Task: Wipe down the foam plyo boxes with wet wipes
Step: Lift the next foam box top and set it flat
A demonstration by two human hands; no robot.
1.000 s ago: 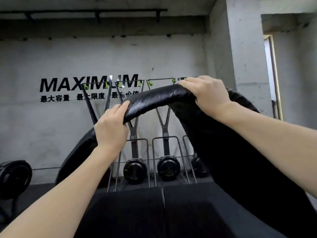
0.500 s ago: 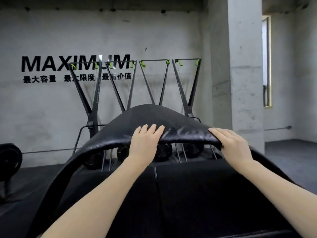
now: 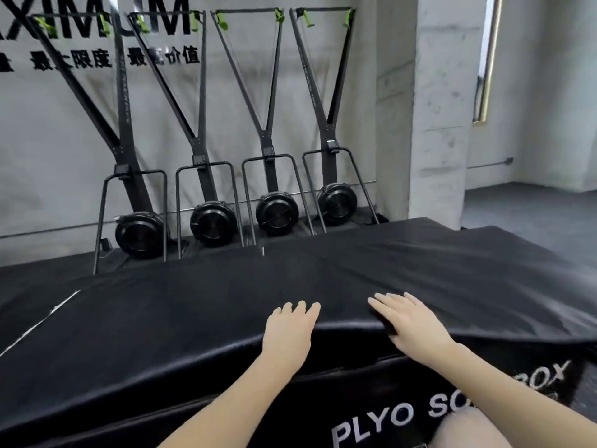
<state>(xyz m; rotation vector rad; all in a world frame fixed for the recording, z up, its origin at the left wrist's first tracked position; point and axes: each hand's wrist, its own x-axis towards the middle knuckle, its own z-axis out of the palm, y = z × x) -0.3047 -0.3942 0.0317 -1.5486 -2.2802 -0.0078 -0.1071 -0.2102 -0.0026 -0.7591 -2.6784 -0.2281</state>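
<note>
Plyo box (image 3: 371, 412) under black cover (image 3: 193, 305), left hand (image 3: 287, 331), right hand (image 3: 416, 324) seemingly flat on it.

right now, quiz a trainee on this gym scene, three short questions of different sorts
1. True or false: the left hand holds a wet wipe.
2. How many ski machines stand along the wall? A two, B four, C six.
3. Fill in: both hands, including the right hand, lie flat on the black ____ laid over the plyo box.

Key: 1 false; 2 B; 3 cover.
</note>
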